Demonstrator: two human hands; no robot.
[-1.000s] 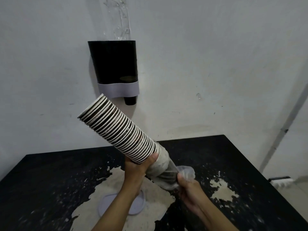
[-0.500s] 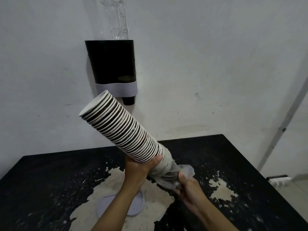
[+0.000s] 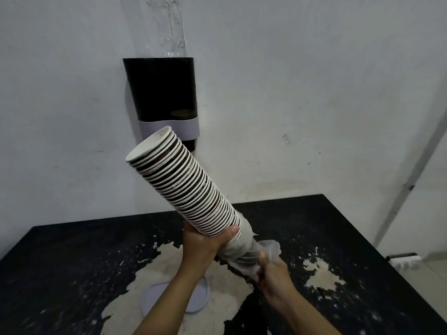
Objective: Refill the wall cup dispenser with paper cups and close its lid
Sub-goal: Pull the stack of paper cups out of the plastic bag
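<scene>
cup stack (image 3: 186, 182), plastic sleeve (image 3: 244, 250), no legible writing

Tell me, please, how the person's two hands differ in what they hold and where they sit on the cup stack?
The left hand wraps the bare paper cups near the stack's lower end, while the right hand pinches only the clear plastic sleeve bunched past that end. The left hand sits higher and closer to the wall dispenser; the right hand sits lower, over the table. Both are closed in a grip.
</scene>
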